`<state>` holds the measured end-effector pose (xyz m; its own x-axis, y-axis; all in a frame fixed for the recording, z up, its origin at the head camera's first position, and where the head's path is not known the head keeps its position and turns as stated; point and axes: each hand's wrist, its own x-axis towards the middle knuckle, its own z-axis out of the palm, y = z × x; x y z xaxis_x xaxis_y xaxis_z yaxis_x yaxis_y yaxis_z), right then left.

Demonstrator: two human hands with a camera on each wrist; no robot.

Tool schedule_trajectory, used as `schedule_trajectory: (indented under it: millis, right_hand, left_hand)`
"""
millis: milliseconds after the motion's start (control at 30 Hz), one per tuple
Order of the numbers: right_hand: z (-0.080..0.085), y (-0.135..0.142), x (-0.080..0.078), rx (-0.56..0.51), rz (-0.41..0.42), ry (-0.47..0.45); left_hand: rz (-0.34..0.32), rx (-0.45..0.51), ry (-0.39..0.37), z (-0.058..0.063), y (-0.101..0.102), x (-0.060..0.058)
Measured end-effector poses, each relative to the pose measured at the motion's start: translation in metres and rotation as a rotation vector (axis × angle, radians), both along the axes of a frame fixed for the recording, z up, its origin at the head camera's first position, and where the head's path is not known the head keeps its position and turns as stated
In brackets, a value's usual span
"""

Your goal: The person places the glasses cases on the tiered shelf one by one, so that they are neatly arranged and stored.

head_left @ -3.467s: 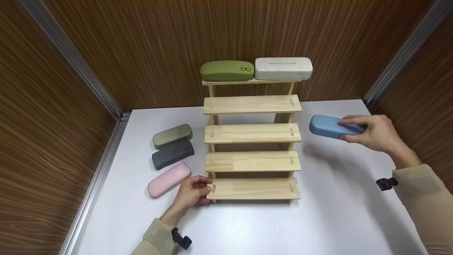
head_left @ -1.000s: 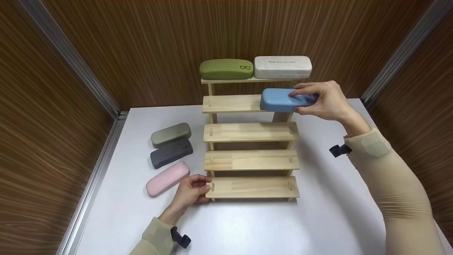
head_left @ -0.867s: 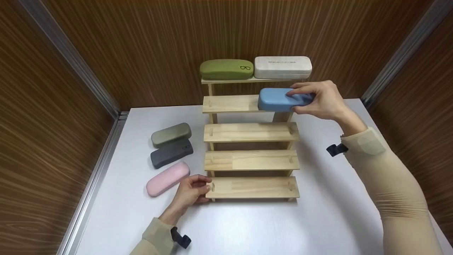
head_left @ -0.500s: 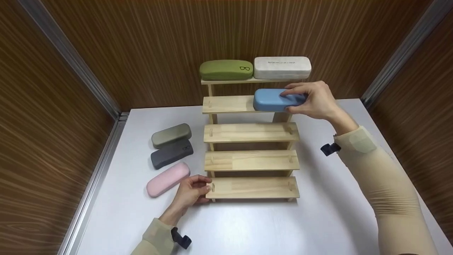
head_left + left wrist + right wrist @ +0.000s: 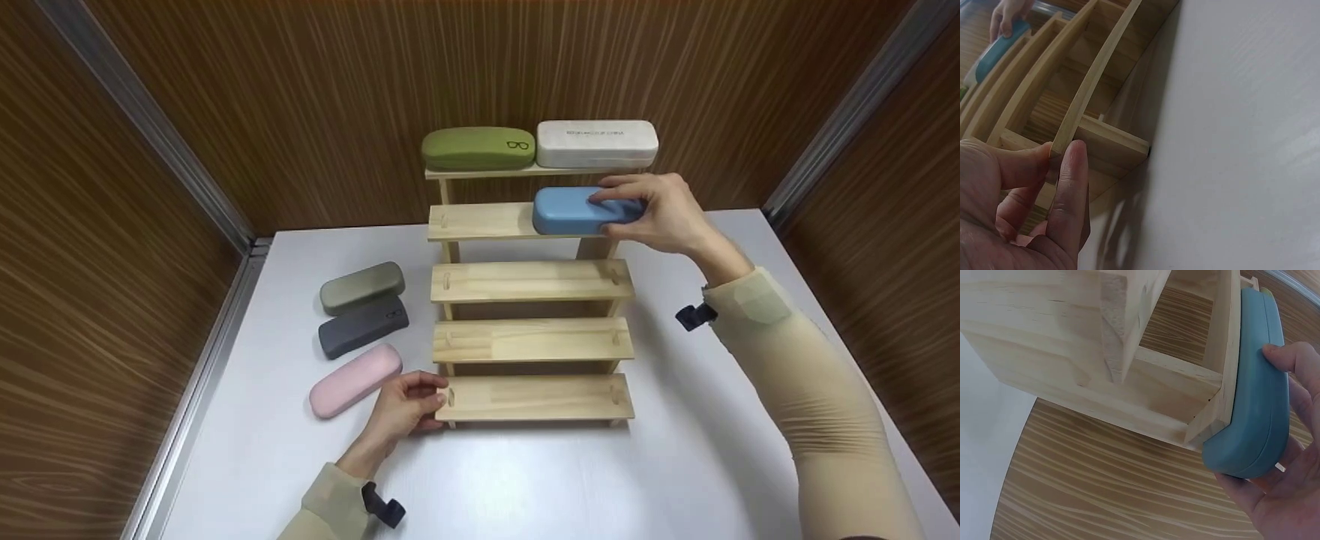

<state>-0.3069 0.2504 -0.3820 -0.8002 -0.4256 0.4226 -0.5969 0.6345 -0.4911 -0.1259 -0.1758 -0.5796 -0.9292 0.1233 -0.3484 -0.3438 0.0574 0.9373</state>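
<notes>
So you've got six cases total and one wooden rack [image 5: 532, 281] with five tiers. Your right hand [image 5: 660, 214] has the blue case [image 5: 566, 211] gripped by its right end, on the right part of the second tier down, end poking slightly past the wood. Your left hand [image 5: 405, 405] is pinching the left end of the bottom tier. Two up top: green case [image 5: 478, 150] and white case [image 5: 596, 146], side by side. Three on the desk [image 5: 525, 480], left of the rack: olive case [image 5: 362, 289], dark grey case [image 5: 364, 328], pink case [image 5: 356, 381].
</notes>
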Motion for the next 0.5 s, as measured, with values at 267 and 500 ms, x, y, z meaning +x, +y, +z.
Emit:
schedule_trajectory:
  millis: [267,500]
  right_hand:
    - [-0.0039,0.0008,0.0031,-0.01,0.013,0.004]
    - [-0.009,0.0002,0.0052,-0.03,0.032,0.061]
  left_hand:
    - [0.002,0.002,0.005,0.0007,-0.0002,0.0006]
    - [0.0,-0.006,0.001,0.0001,-0.0005,0.0006]
